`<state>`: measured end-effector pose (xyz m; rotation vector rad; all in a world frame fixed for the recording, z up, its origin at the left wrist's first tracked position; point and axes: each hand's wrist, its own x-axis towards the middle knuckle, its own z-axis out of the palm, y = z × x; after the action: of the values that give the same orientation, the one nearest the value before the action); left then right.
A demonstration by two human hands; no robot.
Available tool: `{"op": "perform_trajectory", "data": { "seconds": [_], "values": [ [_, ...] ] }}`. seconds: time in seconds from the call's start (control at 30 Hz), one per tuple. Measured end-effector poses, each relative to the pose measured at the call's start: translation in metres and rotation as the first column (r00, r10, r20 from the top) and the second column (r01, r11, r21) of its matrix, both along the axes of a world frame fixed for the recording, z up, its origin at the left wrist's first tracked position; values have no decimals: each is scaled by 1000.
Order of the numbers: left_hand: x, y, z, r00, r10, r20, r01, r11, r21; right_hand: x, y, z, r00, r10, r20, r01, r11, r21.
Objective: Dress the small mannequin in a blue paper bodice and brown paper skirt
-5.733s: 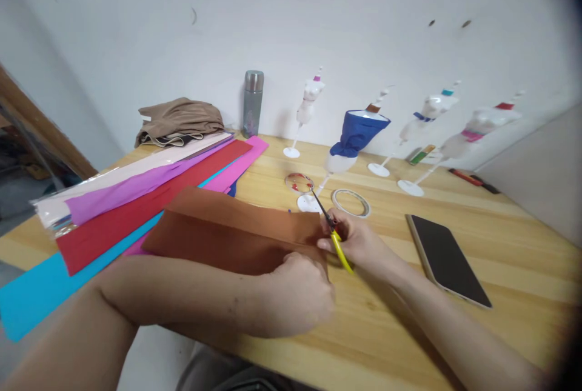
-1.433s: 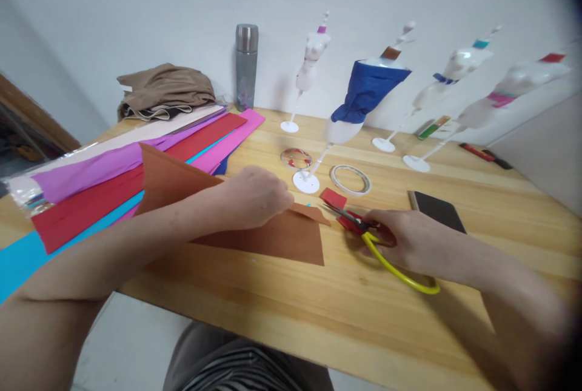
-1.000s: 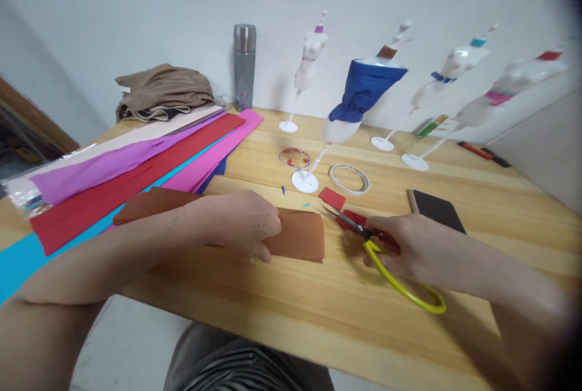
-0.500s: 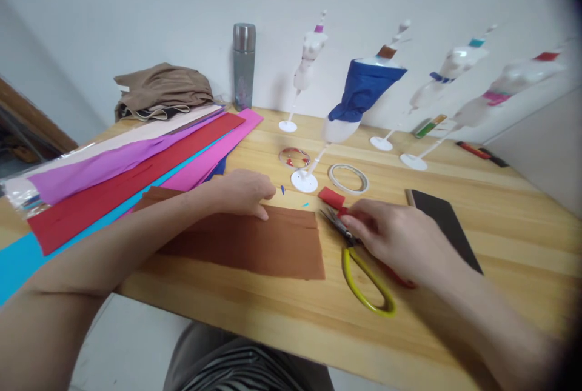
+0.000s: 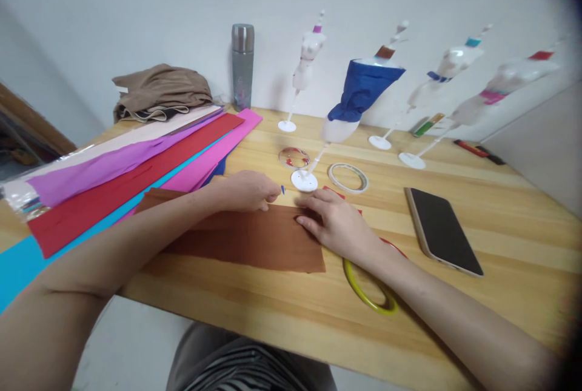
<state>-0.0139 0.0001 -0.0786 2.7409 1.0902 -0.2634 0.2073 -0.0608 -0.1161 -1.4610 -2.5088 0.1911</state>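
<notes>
A brown sheet (image 5: 254,242), cloth or crepe paper, lies flat in front of me near the table edge. My left hand (image 5: 250,191) is closed, its fingers curled at the sheet's far edge. At the right end of the same sheet, my right hand (image 5: 334,221) is open, thumb apart from the stretched fingers. Under my right hand and wrist lie scissors with one yellow handle (image 5: 366,291) and one red; their blades are hidden. Small red pieces (image 5: 334,193) peek out behind the right hand. A tiny blue scrap (image 5: 282,190) sits by my left fingertips.
Coloured sheets (image 5: 136,176) lie at left, with brown folded cloth (image 5: 163,91) behind. A flask (image 5: 242,70) and several mannequins stand along the wall; one wears blue fabric (image 5: 364,91). A tape roll (image 5: 349,179), a clear ring (image 5: 294,158) and a phone (image 5: 443,227) lie about.
My right hand has left the scissors and moved left onto the end of the brown sheet. The left hand's thumb and fingers have drawn closer together.
</notes>
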Motion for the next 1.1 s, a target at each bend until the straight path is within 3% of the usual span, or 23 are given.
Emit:
{"op": "perform_trajectory", "data": {
  "seconds": [0.37, 0.47, 0.63, 0.73, 0.93, 1.1],
  "values": [
    [3, -9, 12, 997, 4, 75, 5, 992, -129, -9, 11, 2, 998, -11, 65, 12, 1000, -11],
    [3, -8, 13, 999, 23, 26, -18, 985, -174, -9, 10, 1, 999, 3, 47, -5, 1000, 24],
    [2, -4, 11, 999, 40, 6, -38, 982, -185, -9, 8, 0, 998, 51, 38, -53, 998, 43],
    [1, -3, 10, 999, 24, 28, -18, 981, -195, -10, 8, 0, 997, 82, 7, -82, 997, 1],
    [-1, -1, 10, 997, 18, -75, -32, 981, -190, -11, 11, 1, 986, 113, -126, -124, 989, -79],
    [0, -2, 10, 999, 4, -35, -12, 977, -214, -17, 13, 1, 987, 139, -76, -143, 988, -59]
  ]
}}
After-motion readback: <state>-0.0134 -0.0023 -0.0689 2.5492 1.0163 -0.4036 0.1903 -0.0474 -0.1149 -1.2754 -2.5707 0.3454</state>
